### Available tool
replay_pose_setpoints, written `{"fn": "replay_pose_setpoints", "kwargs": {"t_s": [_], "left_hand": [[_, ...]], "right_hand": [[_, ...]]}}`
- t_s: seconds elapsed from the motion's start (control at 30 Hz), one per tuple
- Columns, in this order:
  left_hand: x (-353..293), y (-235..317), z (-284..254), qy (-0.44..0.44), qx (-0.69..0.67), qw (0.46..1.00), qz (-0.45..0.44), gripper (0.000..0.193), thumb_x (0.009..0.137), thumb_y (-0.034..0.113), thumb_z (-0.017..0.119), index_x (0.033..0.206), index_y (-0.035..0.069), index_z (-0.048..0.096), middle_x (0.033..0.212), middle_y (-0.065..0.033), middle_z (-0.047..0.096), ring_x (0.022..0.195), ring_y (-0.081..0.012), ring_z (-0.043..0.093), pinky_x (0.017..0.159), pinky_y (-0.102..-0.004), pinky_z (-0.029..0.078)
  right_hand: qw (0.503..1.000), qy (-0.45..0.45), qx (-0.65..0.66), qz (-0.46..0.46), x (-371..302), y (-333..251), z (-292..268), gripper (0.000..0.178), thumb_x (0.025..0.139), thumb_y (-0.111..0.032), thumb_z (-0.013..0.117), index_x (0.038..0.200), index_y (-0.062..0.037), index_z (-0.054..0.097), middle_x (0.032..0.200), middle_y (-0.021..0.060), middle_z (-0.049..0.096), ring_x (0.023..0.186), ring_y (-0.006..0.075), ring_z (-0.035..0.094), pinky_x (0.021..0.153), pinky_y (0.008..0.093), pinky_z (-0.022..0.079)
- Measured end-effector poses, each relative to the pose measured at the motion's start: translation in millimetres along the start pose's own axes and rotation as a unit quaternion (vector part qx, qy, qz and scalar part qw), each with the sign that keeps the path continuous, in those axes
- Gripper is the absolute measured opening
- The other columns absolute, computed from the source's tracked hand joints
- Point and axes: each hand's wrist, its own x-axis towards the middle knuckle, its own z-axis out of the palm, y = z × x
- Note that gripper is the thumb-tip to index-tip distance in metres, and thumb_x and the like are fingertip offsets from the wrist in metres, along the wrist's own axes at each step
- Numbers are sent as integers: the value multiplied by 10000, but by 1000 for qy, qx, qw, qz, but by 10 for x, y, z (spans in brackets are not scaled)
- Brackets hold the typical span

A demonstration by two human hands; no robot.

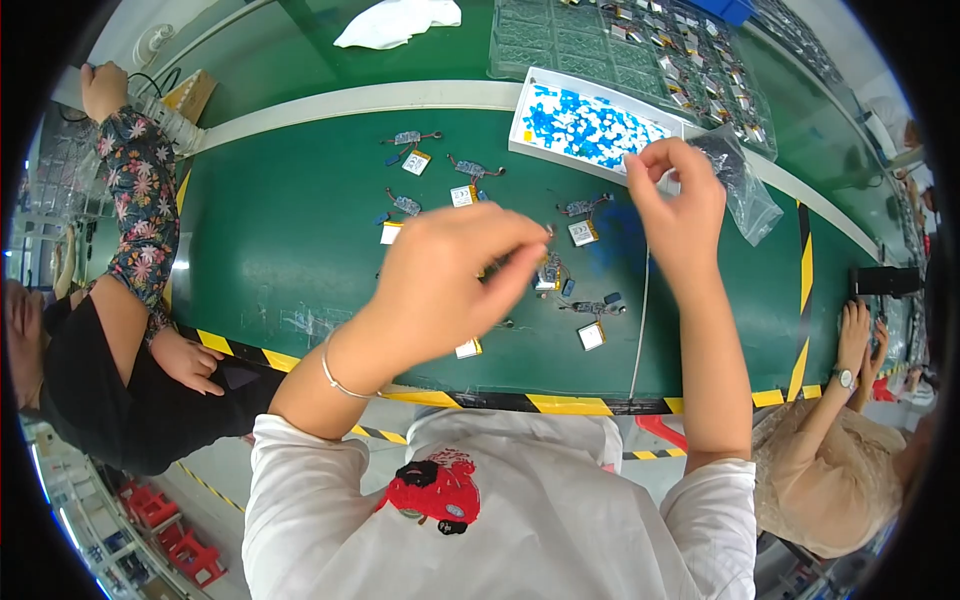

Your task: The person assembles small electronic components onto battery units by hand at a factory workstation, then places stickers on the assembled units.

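Observation:
My left hand (445,270) is over the middle of the table, thumb and forefinger brought together. A small bit shows at its fingertips, too small to name. Right beside those fingertips is a small circuit board with a battery (549,275); the hand hides other parts beneath it. My right hand (682,195) is raised at the near right corner of a shallow white box (560,161), its thumb and forefinger pinched. What they hold, if anything, cannot be made out. Small blue and white pieces (590,125) fill the box. Several wired boards with white batteries (591,335) lie around my left hand.
A clear plastic bag (745,190) lies right of the box. Behind stand clear compartment trays (545,40) with more boards, and a white cloth (400,22). Striped tape (570,405) edges the green table. A person in a floral sleeve (145,200) sits left, another person (835,470) right.

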Motion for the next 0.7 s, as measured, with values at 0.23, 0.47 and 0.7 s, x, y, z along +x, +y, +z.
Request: {"fn": "replay_pose_setpoints", "kwargs": {"t_s": [0.23,0.47,0.7], "left_hand": [[446,-439,-404,-22,-145,968,-203,85,815,60,655,848,-15,675,742,-36,650,679,-84,575,616,-223,454],[1065,-1124,-263,-167,-48,959,-224,142,776,79,667,876,-17,702,813,-73,696,697,-119,620,662,-256,487],[1142,-1149,-31,-187,183,945,-196,151,761,68,646,890,25,711,825,-92,687,734,-161,626,704,-281,494]], "right_hand": [[989,58,-105,-86,65,350,-81,108,780,-64,606,866,-47,669,840,94,635,870,282,565,801,362,434],[994,41,-68,-81,9,399,-86,63,763,-58,629,809,-19,648,788,105,621,786,281,565,727,361,440],[992,61,-114,-3,88,582,-231,136,782,-131,640,870,-27,640,812,98,617,731,256,574,664,352,456]]}}
